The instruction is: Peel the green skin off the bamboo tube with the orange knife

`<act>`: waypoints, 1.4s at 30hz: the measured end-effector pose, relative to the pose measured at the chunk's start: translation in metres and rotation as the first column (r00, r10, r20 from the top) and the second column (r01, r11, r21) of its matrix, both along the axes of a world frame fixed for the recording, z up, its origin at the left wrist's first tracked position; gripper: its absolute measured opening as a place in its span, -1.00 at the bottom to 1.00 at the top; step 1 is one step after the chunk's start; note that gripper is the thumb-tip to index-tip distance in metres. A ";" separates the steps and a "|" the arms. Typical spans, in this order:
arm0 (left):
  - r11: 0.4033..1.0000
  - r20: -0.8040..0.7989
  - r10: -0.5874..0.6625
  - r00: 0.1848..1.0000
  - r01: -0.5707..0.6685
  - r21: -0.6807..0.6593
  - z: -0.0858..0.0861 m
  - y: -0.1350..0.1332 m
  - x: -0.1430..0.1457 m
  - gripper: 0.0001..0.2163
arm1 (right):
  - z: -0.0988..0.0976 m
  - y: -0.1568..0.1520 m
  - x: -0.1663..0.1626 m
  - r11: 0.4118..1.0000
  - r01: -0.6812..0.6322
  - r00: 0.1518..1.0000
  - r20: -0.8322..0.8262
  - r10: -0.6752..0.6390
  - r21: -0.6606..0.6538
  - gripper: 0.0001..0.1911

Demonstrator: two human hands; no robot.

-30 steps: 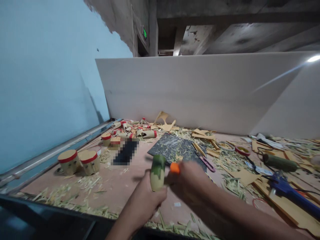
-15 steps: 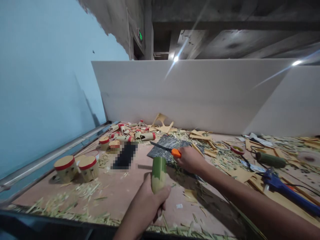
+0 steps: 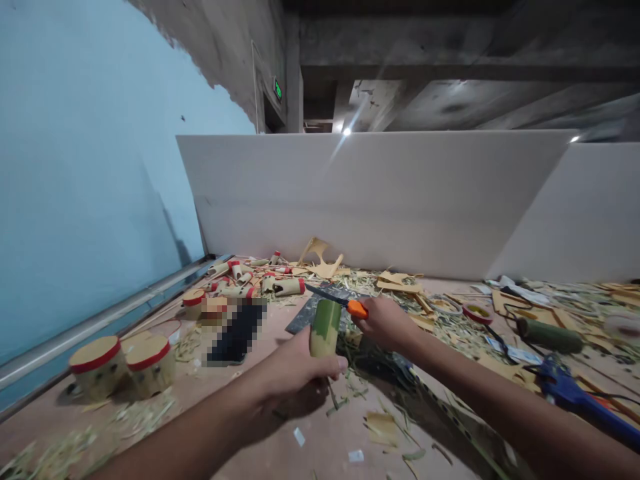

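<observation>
My left hand (image 3: 295,367) is wrapped round the lower end of a short green bamboo tube (image 3: 325,327), which it holds upright above the reddish table (image 3: 320,427). My right hand (image 3: 383,321) grips the orange handle of a knife (image 3: 345,303). The dark blade points left and away, just above the top of the tube. Both hands hover over the near edge of a dark cutting mat (image 3: 305,317) strewn with shavings.
Two round bamboo cups with red bands (image 3: 123,363) stand at the left. Several small red-banded tubes (image 3: 255,277) lie at the back left. A blue glue gun (image 3: 575,393), a green bamboo piece (image 3: 547,333), tape rolls and wood scraps litter the right. White boards (image 3: 380,200) wall the back.
Both hands have moved away from me over the table, and the knife has come from right at the tube, where it was blurred, to above its top. The camera has tilted.
</observation>
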State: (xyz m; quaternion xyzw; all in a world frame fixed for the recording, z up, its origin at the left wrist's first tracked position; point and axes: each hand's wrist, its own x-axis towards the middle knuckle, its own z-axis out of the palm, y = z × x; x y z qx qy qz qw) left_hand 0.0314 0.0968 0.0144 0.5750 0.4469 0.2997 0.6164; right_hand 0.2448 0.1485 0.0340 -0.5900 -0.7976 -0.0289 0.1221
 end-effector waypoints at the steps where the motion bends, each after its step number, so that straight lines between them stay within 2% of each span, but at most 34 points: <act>1: 1.000 0.012 -0.016 1.000 0.016 -0.003 0.000 0.003 0.002 -0.57 | 0.000 0.002 0.002 1.000 0.004 1.000 -0.002 -0.004 -0.001 -0.78; 5: 0.993 0.033 -0.040 0.999 0.044 -0.113 -0.004 0.010 0.008 -0.53 | -0.003 0.005 0.007 0.999 0.033 0.999 -0.003 -0.034 -0.005 -0.79; 8: 0.987 0.037 0.031 0.999 -0.025 -0.158 -0.008 0.012 0.012 -0.55 | -0.007 0.002 0.009 0.999 0.046 0.999 0.007 -0.046 -0.010 -0.79; 12: 0.985 0.065 0.133 0.989 -0.125 -0.115 -0.018 0.019 0.016 -0.62 | -0.017 -0.008 0.004 0.997 0.024 0.999 0.030 -0.022 -0.071 -0.83; 15: 0.988 0.039 0.149 0.988 -0.147 -0.044 -0.026 0.022 0.016 -0.70 | -0.024 -0.015 -0.004 0.992 0.005 0.999 0.036 -0.001 -0.124 -0.83; 18: 0.988 -0.006 0.150 0.989 -0.150 -0.026 -0.030 0.022 0.014 -0.75 | -0.027 -0.020 -0.011 0.985 -0.014 0.999 0.032 0.020 -0.172 -0.85; 23: 0.984 0.067 0.173 0.983 -0.176 0.036 -0.028 0.018 0.012 -0.83 | -0.028 -0.024 -0.015 0.973 -0.063 0.997 0.020 0.070 -0.221 -0.88; 26: 0.982 0.108 0.186 0.977 -0.188 0.013 -0.025 0.016 0.012 -0.79 | -0.031 -0.027 -0.016 0.973 -0.060 0.997 0.029 0.068 -0.224 -0.88; 31: 0.985 0.072 0.167 0.983 -0.169 0.032 -0.028 0.017 0.013 -0.74 | -0.033 -0.024 -0.021 0.980 -0.001 0.998 0.068 0.014 -0.198 -0.79; 35: 0.988 0.030 0.147 0.989 -0.149 0.047 -0.031 0.017 0.014 -0.77 | -0.019 -0.002 -0.010 0.983 0.115 0.991 0.078 -0.104 -0.146 -0.78; 38: 0.990 0.014 0.131 0.991 -0.132 0.056 -0.030 0.016 0.015 -0.69 | -0.009 0.017 0.005 0.971 0.230 0.972 0.063 -0.226 -0.067 -0.65; 42: 0.991 0.027 0.126 0.992 -0.127 0.034 -0.027 0.018 0.015 -0.64 | -0.012 0.020 0.012 0.977 0.203 0.979 0.045 -0.200 -0.061 -0.72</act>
